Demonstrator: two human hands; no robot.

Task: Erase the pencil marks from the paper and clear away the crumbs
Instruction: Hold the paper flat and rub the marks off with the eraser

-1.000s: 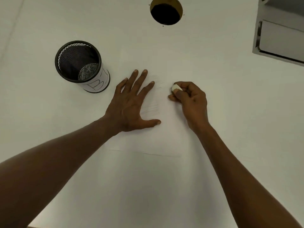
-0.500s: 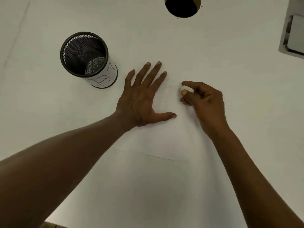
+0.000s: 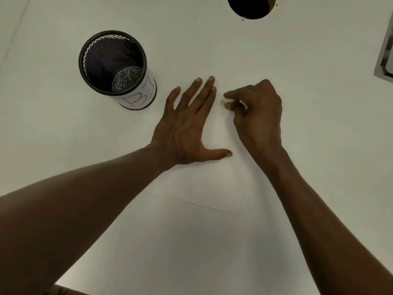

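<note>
A white sheet of paper (image 3: 204,188) lies on the white desk, its near edge showing as a thin line. Faint pencil marks (image 3: 215,135) remain between my two hands. My left hand (image 3: 187,126) presses flat on the paper, fingers straight and thumb spread. My right hand (image 3: 257,116) hovers low just right of the left fingertips, fingers curled. Only a white sliver of the eraser (image 3: 223,101) shows, pinched between its index finger and thumb. I cannot make out any crumbs.
A black mesh pencil cup (image 3: 112,67) with a white label stands left of my left hand. A round cable hole (image 3: 251,7) opens in the desk at the top. A grey object (image 3: 386,56) sits at the right edge.
My right hand has slid left toward the left fingertips, and the eraser is now mostly hidden by its fingers. The left hand stays flat on the paper.
</note>
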